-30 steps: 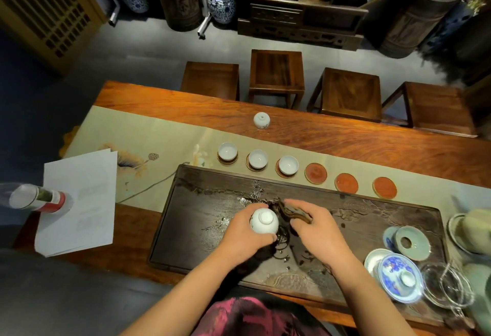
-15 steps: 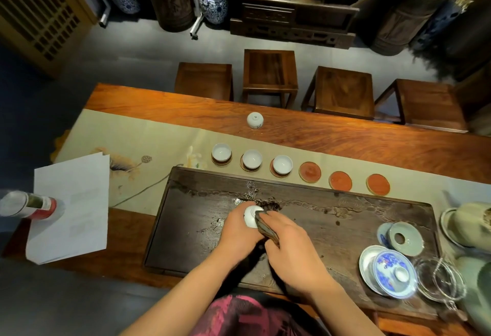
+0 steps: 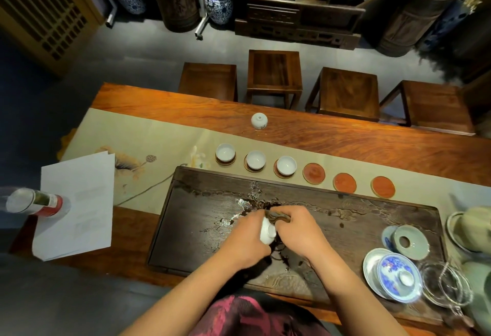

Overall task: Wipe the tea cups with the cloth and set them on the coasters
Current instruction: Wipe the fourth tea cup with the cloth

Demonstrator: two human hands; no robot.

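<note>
Over the dark tray my left hand grips a white cup while my right hand pinches the brown cloth against it — three cups already sit on coasters just beyond the tray.

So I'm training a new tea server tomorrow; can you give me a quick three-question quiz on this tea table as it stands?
1. How many round red coasters in the row have no cup on them?
2. True or false: the left hand holds the small white tea cup over the dark wooden tea tray.
3. The dark brown cloth is in the grip of: A) the right hand B) the left hand C) neither.

Key: 1. three; 2. true; 3. A
</note>
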